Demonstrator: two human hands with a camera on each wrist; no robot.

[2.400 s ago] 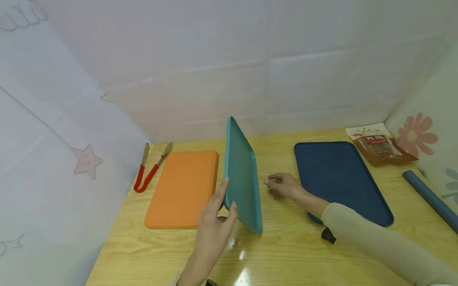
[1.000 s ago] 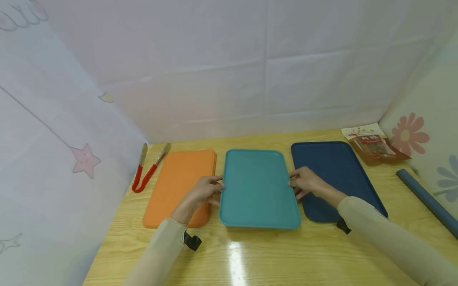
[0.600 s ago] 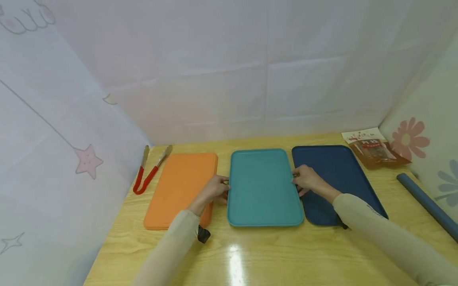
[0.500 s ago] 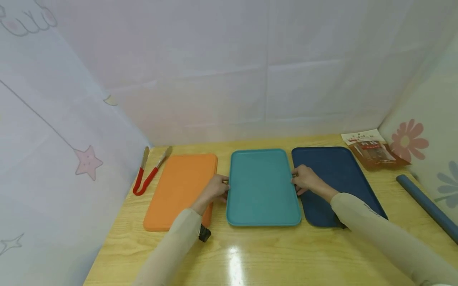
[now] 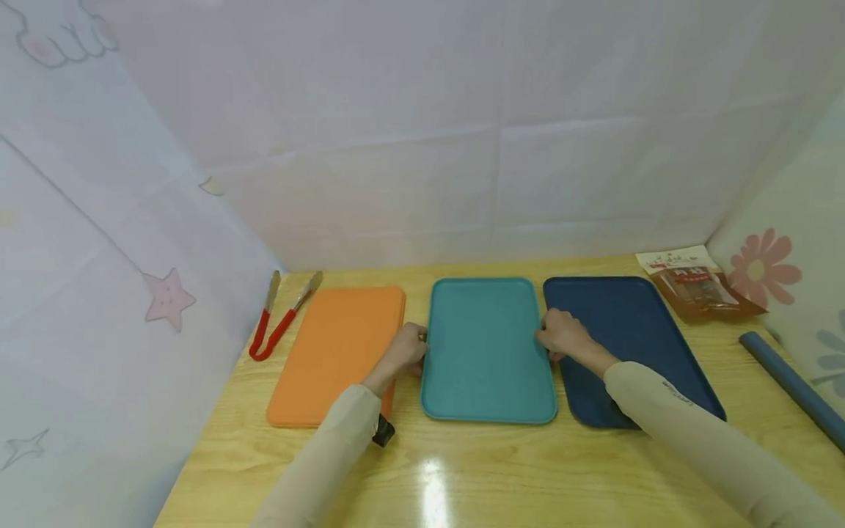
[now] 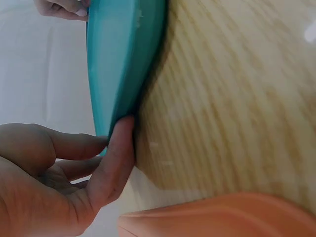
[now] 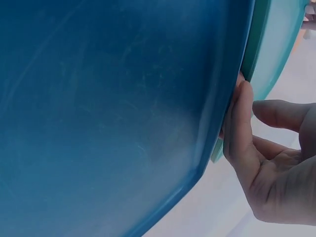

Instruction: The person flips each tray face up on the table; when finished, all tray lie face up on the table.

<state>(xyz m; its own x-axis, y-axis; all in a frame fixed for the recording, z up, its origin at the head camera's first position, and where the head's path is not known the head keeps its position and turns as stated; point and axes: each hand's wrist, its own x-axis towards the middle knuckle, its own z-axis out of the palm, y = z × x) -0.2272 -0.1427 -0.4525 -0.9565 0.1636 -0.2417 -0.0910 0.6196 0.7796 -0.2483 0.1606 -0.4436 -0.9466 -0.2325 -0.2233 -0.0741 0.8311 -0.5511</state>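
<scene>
Small screened-off booth; whether within a home, lab or studio, cannot tell. Wood-grain counter [image 5: 528, 477] boxed in on three sides by pale sheeting [image 5: 396, 183], creased at the back. Nursery-style prints: pink star [image 5: 169, 299] on the left, red flower [image 5: 766, 270] on the right. Kitchen or canteen flavour from the wares: red-handled tongs [image 5: 281, 331], teal tray [image 5: 488, 352], navy tray [image 5: 623, 323], printed packet [image 5: 700, 287] in the far right corner.

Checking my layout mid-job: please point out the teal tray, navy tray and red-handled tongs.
Teal tray [image 5: 490, 352]: head view, middle of its flat surface.
Navy tray [image 5: 627, 328]: head view, its bare flat surface.
Red-handled tongs [image 5: 282, 328]: head view, one red handle.
</scene>
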